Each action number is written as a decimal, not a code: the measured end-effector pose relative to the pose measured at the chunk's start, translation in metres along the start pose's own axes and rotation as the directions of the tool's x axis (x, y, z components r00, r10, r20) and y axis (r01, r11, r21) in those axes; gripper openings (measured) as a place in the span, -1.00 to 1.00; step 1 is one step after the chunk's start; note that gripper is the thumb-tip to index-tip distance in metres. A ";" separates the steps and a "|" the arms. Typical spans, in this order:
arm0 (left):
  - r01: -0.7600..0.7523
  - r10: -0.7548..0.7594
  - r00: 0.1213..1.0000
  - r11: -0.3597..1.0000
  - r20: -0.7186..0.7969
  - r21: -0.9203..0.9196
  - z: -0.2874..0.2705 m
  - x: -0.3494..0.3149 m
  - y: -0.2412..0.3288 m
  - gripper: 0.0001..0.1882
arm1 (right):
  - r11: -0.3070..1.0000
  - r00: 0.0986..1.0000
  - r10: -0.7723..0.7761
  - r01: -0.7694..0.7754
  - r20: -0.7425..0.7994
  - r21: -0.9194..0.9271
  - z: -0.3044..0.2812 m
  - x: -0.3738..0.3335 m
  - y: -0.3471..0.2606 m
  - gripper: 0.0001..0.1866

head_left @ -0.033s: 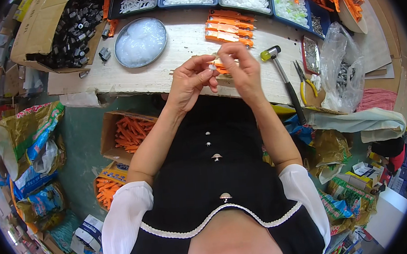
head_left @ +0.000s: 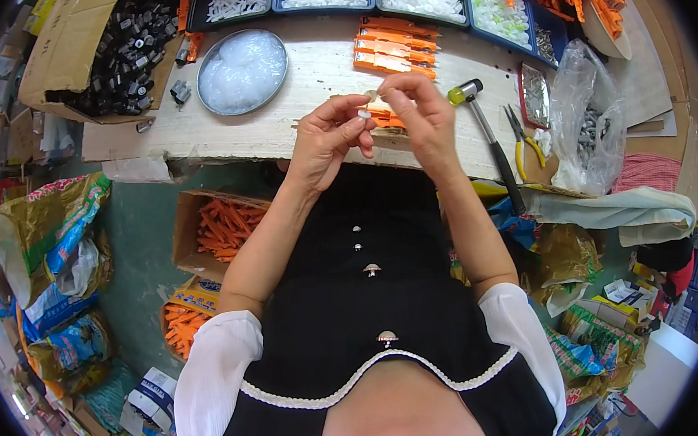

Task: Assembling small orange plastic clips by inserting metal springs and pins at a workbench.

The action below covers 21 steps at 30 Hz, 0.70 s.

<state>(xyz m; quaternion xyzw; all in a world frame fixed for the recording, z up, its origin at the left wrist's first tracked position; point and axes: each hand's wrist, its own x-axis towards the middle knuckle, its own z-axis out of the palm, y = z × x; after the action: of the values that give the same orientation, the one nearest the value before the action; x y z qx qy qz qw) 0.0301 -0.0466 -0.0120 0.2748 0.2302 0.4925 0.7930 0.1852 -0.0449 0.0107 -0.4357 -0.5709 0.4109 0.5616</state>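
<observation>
L hand (head_left: 330, 133) pinches white bit (head_left: 364, 114) w/ thumb & fingers; bit sits at tips, twd R hand (head_left: 425, 118). R fingers bent nearby, blurred: can't tell if gripping. Orange pcs (head_left: 390, 120) behind.

Left fingers (head_left: 345, 132) apparently pinch small white piece (head_left: 365, 114); right fingers (head_left: 414, 86) just beside.

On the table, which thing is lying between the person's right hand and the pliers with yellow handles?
A hammer with a black grip lies between the right hand and the pliers, as the head view shows.
</observation>
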 end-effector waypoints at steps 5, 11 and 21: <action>0.000 0.000 1.000 1.000 -0.020 0.024 -0.002 0.001 -0.005 -0.78 | 0.974 0.993 -0.042 0.066 0.112 -0.218 -0.012 -0.002 -0.004 -0.94; -0.033 0.034 0.999 0.999 -0.032 0.026 0.001 0.004 -0.009 -0.80 | 0.805 0.935 -0.276 0.351 0.222 -0.479 -0.006 0.000 -0.003 -0.91; -0.056 0.171 0.967 0.866 -0.190 0.496 -0.001 0.009 0.010 -0.78 | 0.685 0.924 -0.313 0.379 0.218 -0.622 -0.004 0.008 0.015 -0.94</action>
<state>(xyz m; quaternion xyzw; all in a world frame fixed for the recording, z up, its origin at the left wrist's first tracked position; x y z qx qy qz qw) 0.0262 -0.0342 -0.0071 0.4202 0.4195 0.4930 0.6359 0.1898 -0.0335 -0.0010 -0.4684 -0.7754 0.0921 0.4133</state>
